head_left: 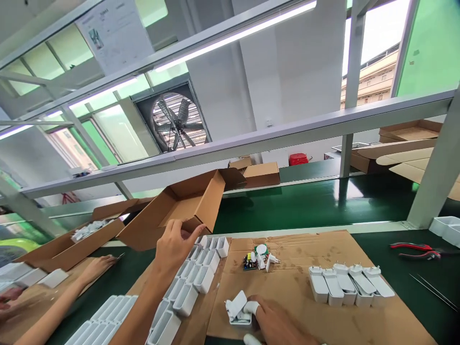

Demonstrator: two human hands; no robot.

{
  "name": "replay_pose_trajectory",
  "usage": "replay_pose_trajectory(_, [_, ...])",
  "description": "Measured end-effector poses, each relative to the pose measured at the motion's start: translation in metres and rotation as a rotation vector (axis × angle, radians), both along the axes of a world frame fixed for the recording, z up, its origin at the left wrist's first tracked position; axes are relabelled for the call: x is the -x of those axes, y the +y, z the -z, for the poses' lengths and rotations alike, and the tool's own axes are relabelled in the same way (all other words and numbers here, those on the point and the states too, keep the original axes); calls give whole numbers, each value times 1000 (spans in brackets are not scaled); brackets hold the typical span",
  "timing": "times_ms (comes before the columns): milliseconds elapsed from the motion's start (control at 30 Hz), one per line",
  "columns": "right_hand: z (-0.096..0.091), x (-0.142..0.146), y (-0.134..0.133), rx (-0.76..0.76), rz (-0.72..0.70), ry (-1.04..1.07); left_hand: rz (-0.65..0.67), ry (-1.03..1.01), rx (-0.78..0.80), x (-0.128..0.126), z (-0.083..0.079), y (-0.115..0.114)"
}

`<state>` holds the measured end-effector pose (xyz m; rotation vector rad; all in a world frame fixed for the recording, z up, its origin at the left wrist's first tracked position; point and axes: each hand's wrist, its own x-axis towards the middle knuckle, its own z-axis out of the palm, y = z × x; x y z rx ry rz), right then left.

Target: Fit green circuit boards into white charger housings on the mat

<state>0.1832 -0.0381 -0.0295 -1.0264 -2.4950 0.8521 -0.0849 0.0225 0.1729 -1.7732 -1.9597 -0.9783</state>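
My left hand (176, 247) is raised and grips the near edge of an open, tilted cardboard box (187, 203), fingers curled over its rim. Below it lie rows of white plastic charger shells (199, 270). My right hand (268, 318), with a taped fingertip, rests on the cardboard sheet (305, 306) and holds a white charger housing (237, 309). Just beyond it sit a small green circuit board (251, 258) and a white plug part (271, 259). A row of assembled white chargers (347, 283) lies to the right.
Another person's hand (97, 268) rests at the left beside a long box of white parts (86, 232). Red-handled pliers (417, 250) lie on the green belt at right. More cardboard boxes (262, 173) stand further back, and a white tray (447, 227) at the far right.
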Motion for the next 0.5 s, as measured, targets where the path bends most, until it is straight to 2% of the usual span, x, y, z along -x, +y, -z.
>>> replay_pose_trajectory(133, [19,8,8,-17,14,-30,34,18,-105,-11,13,27])
replay_pose_trajectory(233, [26,7,9,-46,34,23,97,-10,-134,-17,20,48])
replay_pose_trajectory(367, [17,6,8,-46,24,1,128,-11,-59,-20,21,72])
replay_pose_trajectory(500, [4,6,4,1,-9,-82,138,39,26,-19,19,73])
